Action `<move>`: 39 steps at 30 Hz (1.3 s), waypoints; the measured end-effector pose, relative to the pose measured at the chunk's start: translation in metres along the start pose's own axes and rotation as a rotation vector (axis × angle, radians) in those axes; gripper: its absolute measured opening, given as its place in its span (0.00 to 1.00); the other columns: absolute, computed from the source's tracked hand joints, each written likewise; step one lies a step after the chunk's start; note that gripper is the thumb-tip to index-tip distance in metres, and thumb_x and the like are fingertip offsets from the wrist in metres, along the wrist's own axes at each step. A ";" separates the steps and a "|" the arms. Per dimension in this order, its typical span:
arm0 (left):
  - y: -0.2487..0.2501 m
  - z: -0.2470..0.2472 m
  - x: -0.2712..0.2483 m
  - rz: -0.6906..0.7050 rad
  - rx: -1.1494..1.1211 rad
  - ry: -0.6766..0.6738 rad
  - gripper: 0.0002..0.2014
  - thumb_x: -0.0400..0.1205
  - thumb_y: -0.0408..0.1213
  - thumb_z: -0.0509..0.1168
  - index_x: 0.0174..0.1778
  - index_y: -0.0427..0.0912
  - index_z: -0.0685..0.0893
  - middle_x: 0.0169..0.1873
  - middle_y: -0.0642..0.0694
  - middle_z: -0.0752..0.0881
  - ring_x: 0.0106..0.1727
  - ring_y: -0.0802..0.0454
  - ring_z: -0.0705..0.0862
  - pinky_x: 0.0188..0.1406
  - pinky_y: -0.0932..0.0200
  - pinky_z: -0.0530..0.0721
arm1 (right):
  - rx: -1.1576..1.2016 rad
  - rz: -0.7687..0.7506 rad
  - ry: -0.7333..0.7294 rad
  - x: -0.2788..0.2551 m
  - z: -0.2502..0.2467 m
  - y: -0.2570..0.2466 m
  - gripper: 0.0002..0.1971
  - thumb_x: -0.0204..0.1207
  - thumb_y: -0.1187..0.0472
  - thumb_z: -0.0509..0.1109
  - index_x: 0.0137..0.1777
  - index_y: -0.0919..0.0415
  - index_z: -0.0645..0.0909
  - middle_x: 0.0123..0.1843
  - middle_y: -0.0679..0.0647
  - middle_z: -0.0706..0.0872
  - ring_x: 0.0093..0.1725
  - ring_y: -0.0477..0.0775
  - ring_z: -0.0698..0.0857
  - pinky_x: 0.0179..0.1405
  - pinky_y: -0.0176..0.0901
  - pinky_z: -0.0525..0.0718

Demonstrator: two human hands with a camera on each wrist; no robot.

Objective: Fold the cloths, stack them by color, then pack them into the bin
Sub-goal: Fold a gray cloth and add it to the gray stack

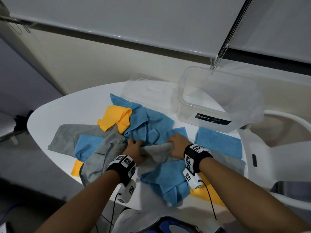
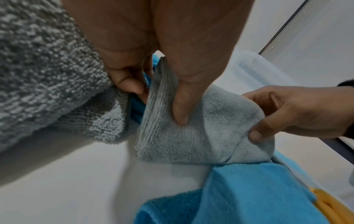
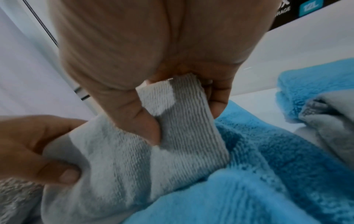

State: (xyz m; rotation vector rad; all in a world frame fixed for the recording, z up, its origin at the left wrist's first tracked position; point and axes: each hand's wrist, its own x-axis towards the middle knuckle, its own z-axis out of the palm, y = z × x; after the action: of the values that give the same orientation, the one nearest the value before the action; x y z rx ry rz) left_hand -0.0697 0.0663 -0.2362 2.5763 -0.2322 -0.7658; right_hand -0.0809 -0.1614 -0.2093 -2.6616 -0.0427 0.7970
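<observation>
A heap of blue, grey and orange cloths covers the white table [image 1: 70, 106]. Both hands hold one grey cloth [image 1: 156, 153] near the front of the heap. My left hand [image 1: 134, 146] pinches its left edge between thumb and fingers, as the left wrist view shows [image 2: 191, 133]. My right hand [image 1: 176, 143] pinches the cloth's right edge [image 3: 180, 115], thumb on top. A crumpled blue cloth [image 1: 166, 180] lies under and in front of it. The clear plastic bin [image 1: 217, 100] stands at the back right, with nothing in it.
A folded blue cloth [image 1: 218, 142] lies flat in front of the bin, over a grey one [image 1: 230, 163]. The bin's clear lid [image 1: 148, 93] lies left of the bin. Orange cloths [image 1: 117, 118] and another grey cloth [image 1: 67, 138] lie at the left. A blind cord [image 1: 223, 44] hangs above the bin.
</observation>
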 end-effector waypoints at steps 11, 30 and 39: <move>0.001 -0.008 -0.010 0.177 0.163 -0.007 0.19 0.68 0.45 0.72 0.54 0.44 0.86 0.60 0.43 0.78 0.58 0.39 0.80 0.59 0.46 0.80 | 0.216 -0.032 0.080 -0.030 -0.004 0.020 0.23 0.65 0.64 0.75 0.61 0.48 0.82 0.55 0.49 0.87 0.54 0.52 0.85 0.52 0.39 0.82; 0.113 0.000 0.008 0.196 -0.588 -0.065 0.20 0.72 0.51 0.72 0.57 0.50 0.80 0.48 0.47 0.88 0.48 0.49 0.87 0.45 0.54 0.87 | 1.010 0.240 0.464 -0.106 -0.012 0.127 0.20 0.71 0.64 0.79 0.56 0.44 0.78 0.52 0.54 0.86 0.55 0.57 0.85 0.56 0.55 0.86; 0.190 0.060 0.010 0.247 -0.271 -0.123 0.23 0.88 0.44 0.56 0.80 0.49 0.62 0.51 0.42 0.85 0.55 0.39 0.85 0.48 0.55 0.80 | 1.046 0.541 0.542 -0.161 0.013 0.190 0.21 0.76 0.62 0.68 0.67 0.45 0.72 0.59 0.55 0.83 0.56 0.58 0.83 0.61 0.58 0.83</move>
State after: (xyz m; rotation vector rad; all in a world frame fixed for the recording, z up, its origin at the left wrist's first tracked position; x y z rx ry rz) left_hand -0.1012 -0.1272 -0.1993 2.1994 -0.4442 -0.8032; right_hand -0.2376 -0.3556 -0.2008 -1.7576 0.9722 0.0950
